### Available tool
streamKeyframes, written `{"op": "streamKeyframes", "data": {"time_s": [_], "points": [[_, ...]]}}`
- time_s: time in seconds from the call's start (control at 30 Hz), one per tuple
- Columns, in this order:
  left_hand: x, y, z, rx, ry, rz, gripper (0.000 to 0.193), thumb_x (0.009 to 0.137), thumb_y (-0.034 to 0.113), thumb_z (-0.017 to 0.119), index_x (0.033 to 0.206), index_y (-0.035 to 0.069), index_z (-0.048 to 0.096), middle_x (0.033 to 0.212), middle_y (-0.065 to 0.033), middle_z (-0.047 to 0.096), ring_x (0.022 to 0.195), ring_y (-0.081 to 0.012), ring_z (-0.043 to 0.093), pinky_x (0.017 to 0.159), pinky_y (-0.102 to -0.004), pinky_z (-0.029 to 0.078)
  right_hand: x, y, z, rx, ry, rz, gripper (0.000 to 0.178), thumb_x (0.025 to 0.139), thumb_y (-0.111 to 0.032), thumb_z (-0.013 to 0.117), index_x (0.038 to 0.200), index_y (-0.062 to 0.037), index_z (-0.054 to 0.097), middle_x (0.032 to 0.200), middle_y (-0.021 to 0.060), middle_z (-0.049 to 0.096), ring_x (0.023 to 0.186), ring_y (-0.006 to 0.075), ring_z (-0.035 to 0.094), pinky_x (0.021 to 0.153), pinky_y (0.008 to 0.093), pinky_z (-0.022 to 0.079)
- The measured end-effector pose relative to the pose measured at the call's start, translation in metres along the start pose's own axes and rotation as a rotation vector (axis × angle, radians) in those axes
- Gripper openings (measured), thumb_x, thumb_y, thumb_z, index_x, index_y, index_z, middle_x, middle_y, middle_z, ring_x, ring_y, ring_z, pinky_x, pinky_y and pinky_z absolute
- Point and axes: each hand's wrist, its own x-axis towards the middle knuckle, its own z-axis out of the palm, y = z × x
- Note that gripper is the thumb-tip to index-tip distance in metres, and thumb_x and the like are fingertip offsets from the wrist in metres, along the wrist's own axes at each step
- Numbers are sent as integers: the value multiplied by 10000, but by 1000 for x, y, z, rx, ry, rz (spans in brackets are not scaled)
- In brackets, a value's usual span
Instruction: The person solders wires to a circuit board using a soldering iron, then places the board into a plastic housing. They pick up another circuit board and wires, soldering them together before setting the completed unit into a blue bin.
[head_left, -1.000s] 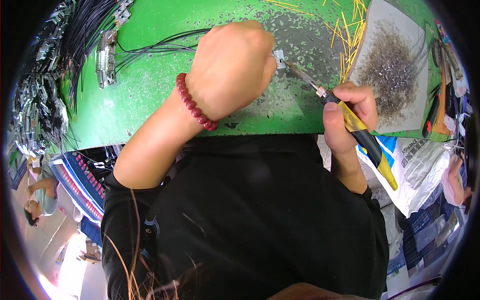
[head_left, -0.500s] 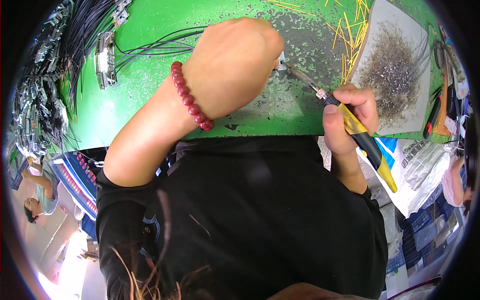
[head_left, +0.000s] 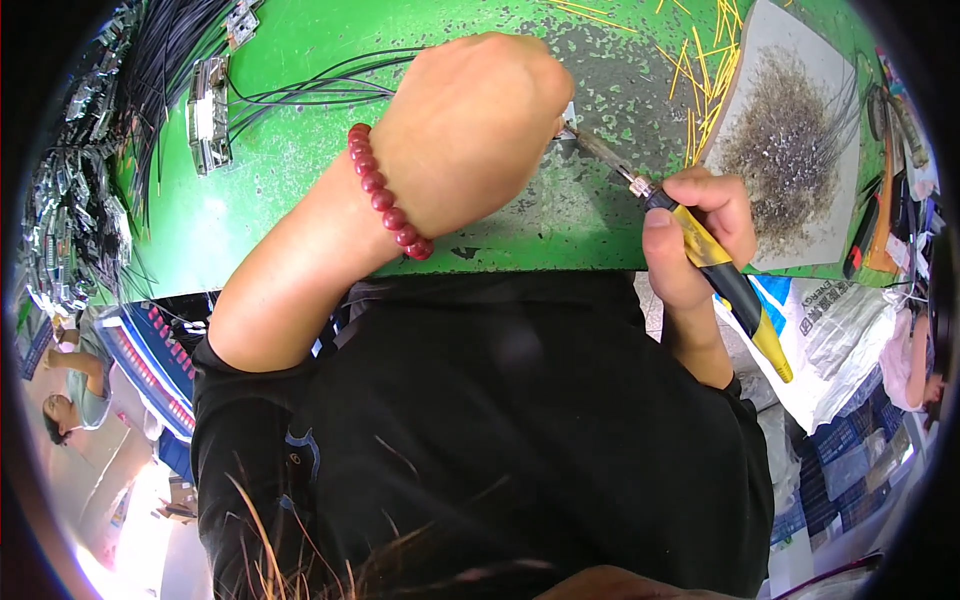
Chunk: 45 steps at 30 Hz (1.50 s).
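My left hand [head_left: 470, 130], with a red bead bracelet [head_left: 388, 205] on its wrist, is closed over a small metal part [head_left: 567, 118] on the green table [head_left: 300, 170]; most of that part is hidden under the fingers. My right hand [head_left: 695, 235] grips a yellow-and-black soldering iron [head_left: 720, 275] like a pen. Its metal tip [head_left: 600, 155] points up-left and meets the small part at my left fingertips. Black wires [head_left: 320, 90] run off to the left from under my left hand.
A grey sheet [head_left: 800, 150] heaped with wire scraps lies at the right, with yellow wire pieces [head_left: 705, 75] beside it. A metal bracket [head_left: 208, 115] and bundles of black cables [head_left: 110, 130] are at the left. Hand tools [head_left: 880, 220] lie at the far right. Another person [head_left: 70, 400] is at lower left.
My left hand has shifted slightly up and left over the part, my forearm swinging with it. The soldering iron stays at the same spot in my right hand.
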Motion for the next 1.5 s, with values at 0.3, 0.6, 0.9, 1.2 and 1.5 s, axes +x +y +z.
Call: {"op": "streamKeyframes", "data": {"time_s": [0.3, 0.6, 0.9, 1.2, 1.5], "points": [[-2, 0, 4, -8, 29, 3, 147, 803, 133, 608, 746, -2, 591, 802, -153, 578, 805, -369, 577, 705, -449, 467, -11, 11, -1, 186, 63, -43, 289, 802, -74, 704, 999, -2, 506, 868, 126, 574, 700, 109, 495, 619, 226, 393], [-3, 4, 3, -12, 55, -20, 152, 794, 140, 613, 740, -1, 591, 812, -157, 585, 809, -367, 584, 708, -455, 474, 1, 2, 5, -136, 11, -87, 344, 747, -93, 795, 1015, 1, 602, 829, 105, 676, 671, 141, 643, 578, 263, 498], [-2, 5, 2, -12, 61, -36, 151, 790, 135, 615, 726, 1, 585, 805, -142, 583, 811, -356, 583, 696, -451, 473, 11, -6, -4, -146, 36, -69, 235, 761, -115, 763, 906, 12, 629, 711, 67, 626, 583, 102, 564, 537, 226, 434], [1, 4, 0, -42, 45, -17, 165, 782, 132, 631, 706, -8, 589, 795, -145, 587, 796, -351, 589, 680, -442, 483, 8, 6, -49, 37, 435, -96, 190, 804, -83, 707, 919, -28, 567, 822, 21, 570, 643, 63, 503, 587, 203, 419], [0, 7, -1, -51, 49, -22, 140, 776, 103, 643, 714, -8, 587, 786, -140, 575, 768, -345, 573, 656, -430, 457, 7, 35, -162, -466, 738, -40, 109, 785, -36, 687, 810, -13, 584, 737, 4, 577, 652, 58, 491, 620, 201, 397]]}}
